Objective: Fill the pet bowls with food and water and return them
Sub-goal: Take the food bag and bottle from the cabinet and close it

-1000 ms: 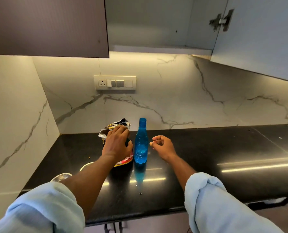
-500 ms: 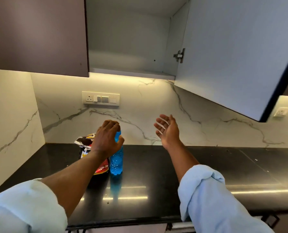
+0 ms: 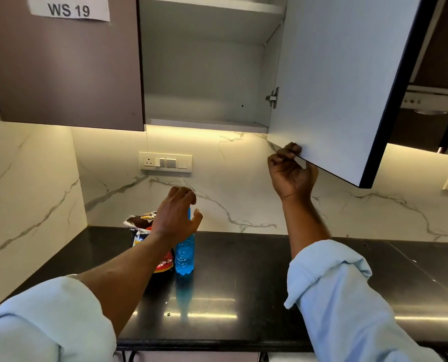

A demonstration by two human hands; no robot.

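Overhead, the right hand (image 3: pixel 292 171) has its grip on the open cabinet door (image 3: pixel 332 82); left hand (image 3: pixel 177 216) spread wide above the black counter (image 3: pixel 243 283).

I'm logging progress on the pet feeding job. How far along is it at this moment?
Done, by the look of it: a food bag and a blue water bottle stand on the black counter. In hand: the right hand grips the bottom edge of the open cabinet door, while the left hand hovers over the bottle's top. No pet bowls are in view, so whether they are filled or returned cannot be told.
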